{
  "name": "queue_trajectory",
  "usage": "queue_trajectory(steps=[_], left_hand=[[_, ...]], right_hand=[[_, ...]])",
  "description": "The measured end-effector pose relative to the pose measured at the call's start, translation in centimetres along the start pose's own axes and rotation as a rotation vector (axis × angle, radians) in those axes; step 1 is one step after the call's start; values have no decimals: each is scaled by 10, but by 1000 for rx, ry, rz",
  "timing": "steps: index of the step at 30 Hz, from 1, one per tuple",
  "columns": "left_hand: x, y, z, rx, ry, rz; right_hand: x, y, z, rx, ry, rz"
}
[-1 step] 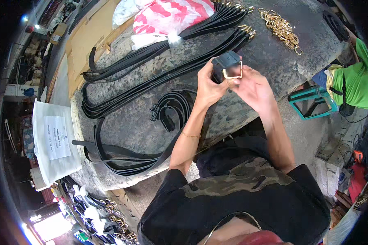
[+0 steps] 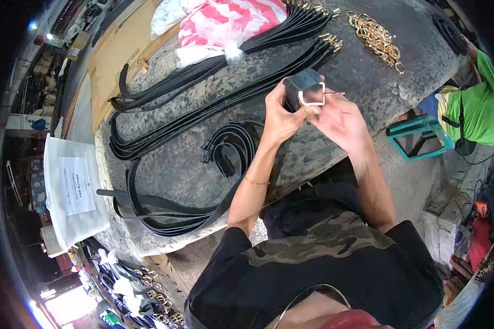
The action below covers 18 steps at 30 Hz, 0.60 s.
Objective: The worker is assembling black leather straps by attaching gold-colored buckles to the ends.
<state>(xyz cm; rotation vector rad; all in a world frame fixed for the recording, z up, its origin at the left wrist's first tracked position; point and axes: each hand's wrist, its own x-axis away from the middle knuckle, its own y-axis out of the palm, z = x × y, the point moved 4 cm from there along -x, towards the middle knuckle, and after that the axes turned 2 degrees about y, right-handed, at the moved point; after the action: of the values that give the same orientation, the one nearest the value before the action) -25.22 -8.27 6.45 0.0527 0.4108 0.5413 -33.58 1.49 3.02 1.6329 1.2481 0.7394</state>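
Note:
My left hand (image 2: 282,114) is closed around black belts (image 2: 303,81), held up over the near edge of the table. At their end is a gold-coloured rectangular belt buckle (image 2: 312,102), its prong pointing out to the right. My right hand (image 2: 343,122) is at the buckle from the right, thumb against its lower edge and fingers curled beside the prong. The right fingertips are partly hidden. Lengths of black belt (image 2: 173,226) trail over the table to the lower left, and a curled bunch of straps (image 2: 230,140) lies left of my left forearm.
Long bundles of black belts (image 2: 203,123) with gold ends cross the grey table (image 2: 389,90). A pile of gold buckles (image 2: 376,41) lies at the back right, a red-and-white plastic bag (image 2: 225,24) at the back. At right are a person in green (image 2: 480,104) and a teal frame (image 2: 420,137).
The buckle and its prong have turned slightly in my fingers, and the prong now sticks out further to the right. My arms stay in place.

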Motion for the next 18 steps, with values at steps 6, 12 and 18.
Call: queue_trajectory(steps=[6, 12, 18], left_hand=[[1, -3, -10, 149, -102, 73], [-1, 6, -9, 237, -100, 68], [0, -3, -11, -5, -97, 20]], right_hand=[[0, 19, -1, 274, -126, 52], [4, 14, -13, 852, -658, 129], [10, 62, -49, 1681, -535, 43]])
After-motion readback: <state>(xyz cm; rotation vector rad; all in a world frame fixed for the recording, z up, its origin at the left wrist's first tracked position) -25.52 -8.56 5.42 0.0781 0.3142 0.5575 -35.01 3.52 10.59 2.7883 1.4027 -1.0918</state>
